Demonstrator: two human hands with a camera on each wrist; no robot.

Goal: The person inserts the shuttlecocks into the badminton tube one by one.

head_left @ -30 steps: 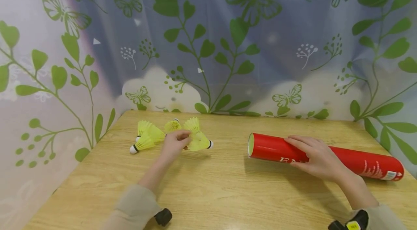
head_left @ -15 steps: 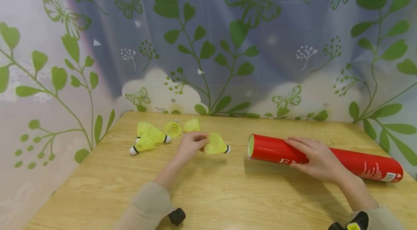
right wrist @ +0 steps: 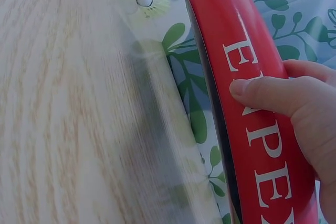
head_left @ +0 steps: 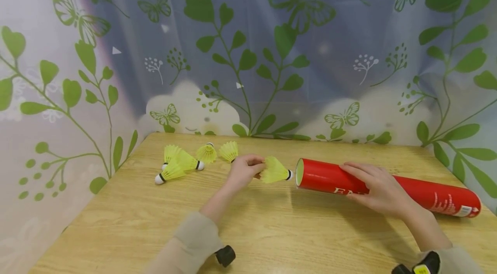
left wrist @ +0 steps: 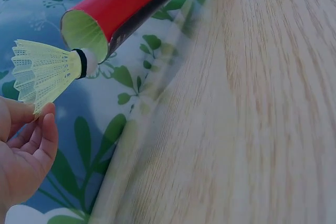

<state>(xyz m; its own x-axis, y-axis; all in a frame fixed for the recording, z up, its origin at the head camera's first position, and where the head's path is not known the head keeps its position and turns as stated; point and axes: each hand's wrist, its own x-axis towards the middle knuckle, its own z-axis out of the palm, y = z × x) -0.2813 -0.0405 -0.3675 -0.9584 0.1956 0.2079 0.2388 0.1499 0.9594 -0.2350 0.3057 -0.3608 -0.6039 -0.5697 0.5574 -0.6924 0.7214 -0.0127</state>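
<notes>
My left hand (head_left: pixel 243 171) pinches a yellow shuttlecock (head_left: pixel 275 170) by the edge of its skirt, cork pointing right. In the left wrist view the white cork of this shuttlecock (left wrist: pixel 50 71) is right at the mouth of a red tube (left wrist: pixel 94 11); whether it touches the rim I cannot tell. My right hand (head_left: pixel 378 187) grips the red tube (head_left: pixel 435 194) around its middle, and the tube's uncapped end faces left. White letters run along the tube's side in the right wrist view, where the thumb of my right hand (right wrist: pixel 310 103) presses on them.
Several other yellow shuttlecocks lie at the table's back left: a pair-like cluster with a front shuttlecock (head_left: pixel 171 173), a standing-looking one (head_left: pixel 207 153) and another (head_left: pixel 229 151) beside it. A patterned curtain (head_left: pixel 248 49) hangs behind the wooden table (head_left: pixel 272 235).
My left hand has moved right, carrying the shuttlecock away from the other shuttlecocks to the tube's open end. The right hand and the tube have stayed in place.
</notes>
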